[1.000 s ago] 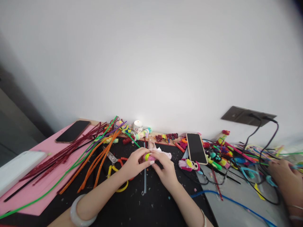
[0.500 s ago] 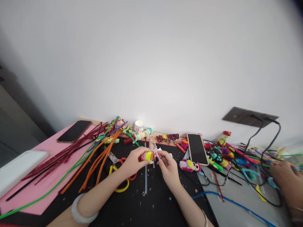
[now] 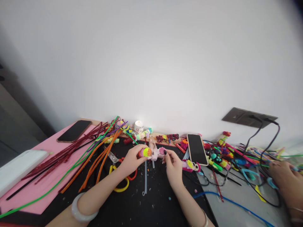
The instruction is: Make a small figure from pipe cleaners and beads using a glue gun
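Observation:
My left hand (image 3: 131,159) pinches a small striped pipe-cleaner roll (image 3: 145,152) in pink, yellow and orange, just above the black mat (image 3: 151,201). My right hand (image 3: 173,165) is closed around a pink tool (image 3: 158,153) whose tip meets the roll; it looks like a small glue gun, though I cannot be sure. A white bangle (image 3: 81,209) sits on my left wrist. Scissors with red and yellow handles (image 3: 119,176) lie under my left hand.
Long orange, green and dark red pipe cleaners (image 3: 90,157) fan over a pink sheet (image 3: 35,186) at left, near a black phone (image 3: 74,130) and a white box (image 3: 19,168). Another phone (image 3: 196,148) and small colourful craft pieces (image 3: 220,154) lie right. Another person's hand (image 3: 285,179) works among cables.
My hands have drawn apart and lifted a little. The roll is now uncovered in my left fingers, and the pink tool shows in my right hand.

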Available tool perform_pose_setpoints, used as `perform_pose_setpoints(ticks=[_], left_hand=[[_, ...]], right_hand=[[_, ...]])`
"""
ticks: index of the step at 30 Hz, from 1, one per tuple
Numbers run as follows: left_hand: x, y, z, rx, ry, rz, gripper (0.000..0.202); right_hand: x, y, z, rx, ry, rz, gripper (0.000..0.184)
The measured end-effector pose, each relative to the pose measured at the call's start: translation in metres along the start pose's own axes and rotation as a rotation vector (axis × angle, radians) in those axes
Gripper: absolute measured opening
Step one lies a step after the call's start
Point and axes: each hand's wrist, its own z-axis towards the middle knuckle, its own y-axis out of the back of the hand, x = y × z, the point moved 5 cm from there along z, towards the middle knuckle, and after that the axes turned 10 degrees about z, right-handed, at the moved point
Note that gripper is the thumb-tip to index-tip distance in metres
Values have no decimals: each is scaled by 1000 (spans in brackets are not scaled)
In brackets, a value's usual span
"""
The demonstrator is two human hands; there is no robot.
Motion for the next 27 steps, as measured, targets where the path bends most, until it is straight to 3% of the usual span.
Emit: perform_pose_setpoints(ticks=[5,10,14,27], left_hand=[[8,15,-1,-232,109,4,25],[17,20,-1,-368,192,-3,27],[19,19,0,-366,200,-13,26],[18,11,0,-283,173,-24,23]], right_hand=[[2,1,-1,21,30,-46,34],[8,-17,-10,230,201,-115,29],[8,-27,-16,353,255,-168,27],[15,-41,-24,570,458,-278,27]])
